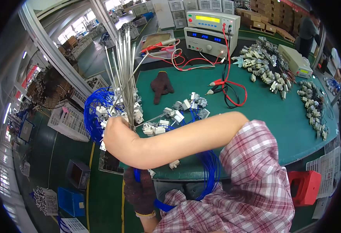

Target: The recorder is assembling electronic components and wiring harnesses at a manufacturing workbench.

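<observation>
My left hand (pixel 140 192), in a dark knitted glove, is closed around blue wires (pixel 163 206) below the table's front edge. The wires pass across my lap and up to the tabletop. My bare right hand (pixel 118 134) is bent down beside an upright bunch of thin metal rods (pixel 127 77), my forearm crossing in front of the table. Its fingers are hidden behind the back of the hand. White connectors (pixel 138 114) and a coil of blue wire (pixel 96 106) lie around it. More white connectors on blue wires (pixel 174 115) are beyond my forearm.
A dark glove (pixel 161 86) lies on the green table (pixel 194 83). Two stacked bench instruments (pixel 211 33) stand at the back, with red and black clip leads (pixel 229 91). Connector piles (pixel 271 64) cover the right side. A red bin (pixel 304 188) stands at lower right.
</observation>
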Demonstrator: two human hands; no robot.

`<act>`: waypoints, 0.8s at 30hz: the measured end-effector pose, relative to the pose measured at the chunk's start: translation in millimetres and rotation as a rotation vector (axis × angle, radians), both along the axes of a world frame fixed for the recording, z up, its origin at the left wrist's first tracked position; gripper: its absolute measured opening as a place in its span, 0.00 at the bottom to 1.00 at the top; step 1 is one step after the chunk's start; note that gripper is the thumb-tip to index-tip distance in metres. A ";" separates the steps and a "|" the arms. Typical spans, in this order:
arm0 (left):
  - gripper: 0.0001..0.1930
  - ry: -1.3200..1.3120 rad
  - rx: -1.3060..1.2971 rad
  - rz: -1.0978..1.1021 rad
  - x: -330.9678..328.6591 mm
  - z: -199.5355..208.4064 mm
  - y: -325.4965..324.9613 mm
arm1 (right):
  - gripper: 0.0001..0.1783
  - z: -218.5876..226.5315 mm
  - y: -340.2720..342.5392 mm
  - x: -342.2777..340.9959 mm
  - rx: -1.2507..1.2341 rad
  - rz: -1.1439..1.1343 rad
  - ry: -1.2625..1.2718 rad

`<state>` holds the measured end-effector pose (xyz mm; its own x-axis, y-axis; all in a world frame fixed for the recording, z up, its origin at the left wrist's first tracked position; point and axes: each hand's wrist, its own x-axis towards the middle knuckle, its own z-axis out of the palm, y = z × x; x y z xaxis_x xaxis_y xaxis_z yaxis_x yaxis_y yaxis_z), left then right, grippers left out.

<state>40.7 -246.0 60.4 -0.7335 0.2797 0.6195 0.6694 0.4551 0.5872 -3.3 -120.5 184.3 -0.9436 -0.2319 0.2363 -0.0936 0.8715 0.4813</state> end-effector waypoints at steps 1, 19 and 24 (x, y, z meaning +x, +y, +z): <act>0.18 0.055 0.078 -0.073 -6.1 -1.3 4.4 | 0.09 -2.3 -2.2 -1.4 -0.002 0.006 0.004; 0.16 -0.059 -0.083 -0.008 4.5 13.5 8.3 | 0.13 38.2 32.6 -44.8 -0.100 0.136 -0.577; 0.17 -0.022 -0.126 0.102 5.4 13.0 12.2 | 0.10 34.5 50.9 -29.2 -0.524 0.304 -0.335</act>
<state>46.1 -233.7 73.4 -0.7751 0.2774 0.5677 0.6035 0.5910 0.5352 -32.5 -69.6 218.8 -0.8965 -0.4324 0.0969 -0.4407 0.8927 -0.0938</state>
